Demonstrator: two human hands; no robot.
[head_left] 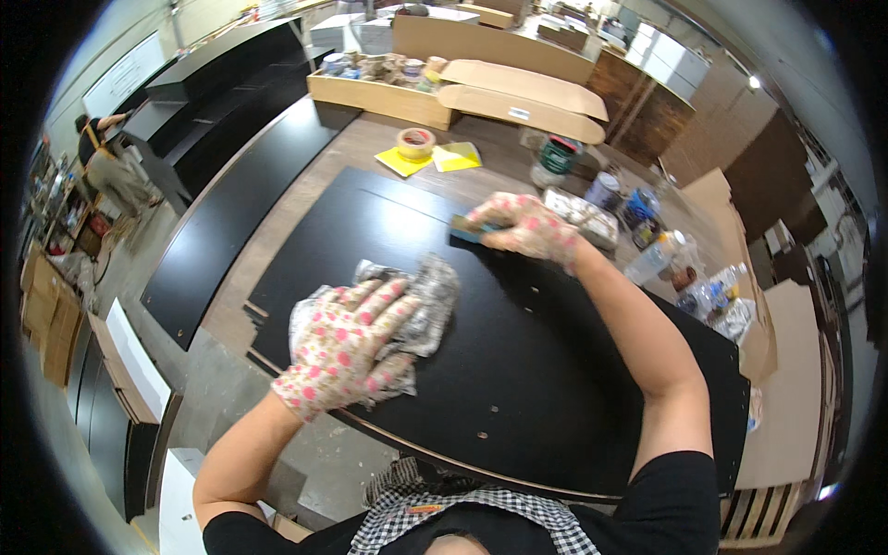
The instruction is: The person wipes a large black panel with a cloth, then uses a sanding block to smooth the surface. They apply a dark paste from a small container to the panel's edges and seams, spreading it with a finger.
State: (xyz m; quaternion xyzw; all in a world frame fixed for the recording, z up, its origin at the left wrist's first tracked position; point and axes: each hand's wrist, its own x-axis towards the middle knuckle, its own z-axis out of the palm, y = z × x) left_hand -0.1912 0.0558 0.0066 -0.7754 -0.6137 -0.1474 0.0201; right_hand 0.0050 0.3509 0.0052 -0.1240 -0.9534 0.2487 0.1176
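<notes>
A large black panel [416, 222] with a few small holes lies across the workbench in front of me. My left hand [347, 347], in a white glove with pink flowers, rests on a crumpled grey-and-white rag [433, 305]. Its fingers are spread out flat over the cloth, toward the panel's left side. Farther off and to the right, my right hand [525, 228] wears a matching glove. Its fingers pinch a small flat blue block [465, 229] against the panel; the exact kind of block is unclear.
Beyond the panel sit a tape roll [415, 142], yellow sheets [458, 156] and a dark green jar [555, 160]. Cans and plastic bottles [655, 257] line the right side. Another black panel [245, 213] lies left. A wooden box [379, 99] stands behind; a person [111, 166] works far left.
</notes>
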